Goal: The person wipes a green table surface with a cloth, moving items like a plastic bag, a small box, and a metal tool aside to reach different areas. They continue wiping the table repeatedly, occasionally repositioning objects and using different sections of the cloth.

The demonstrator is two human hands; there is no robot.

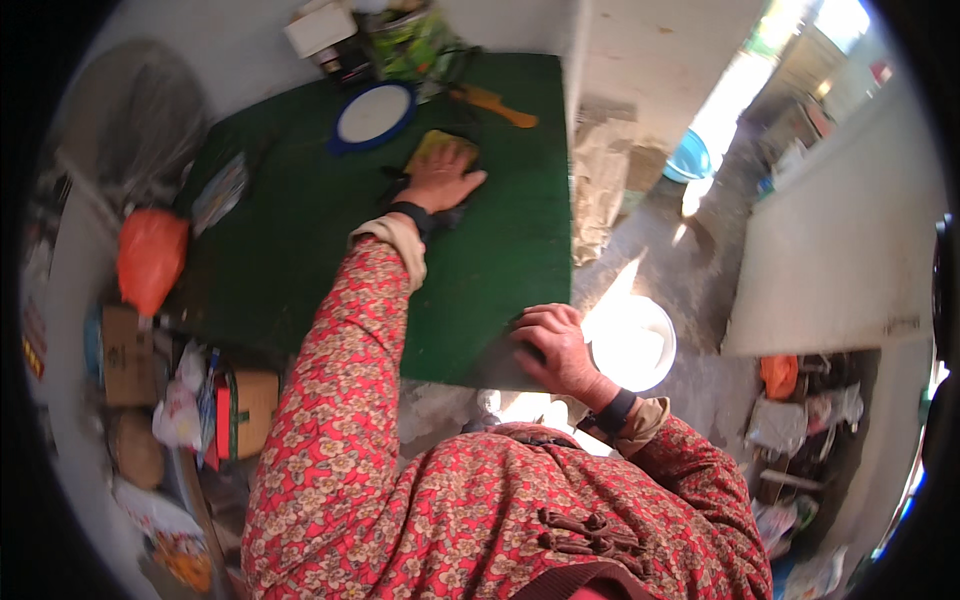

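My left hand (444, 178) lies palm down, fingers spread, on a yellow piece (427, 142), perhaps a cloth or sponge. Dark material (450, 219) shows around that hand; whether my fingers grip anything is hidden. Both rest on a dark green tabletop (487, 285). At the table's near right corner is my right hand (559, 349), its fingers loosely bent and the thumb apart, with nothing visible in it. Beyond my left hand sits a round white lid with a blue rim (375, 114). An orange-handled tool (499, 107) lies to its right.
A green printed bag (412, 45) and a white box (321, 30) stand by the back wall. An orange plastic bag (151, 255) hangs at the left. On the floor to the right are a white bucket (664, 326) and a blue basin (688, 157). Cardboard boxes (255, 412) stand lower left.
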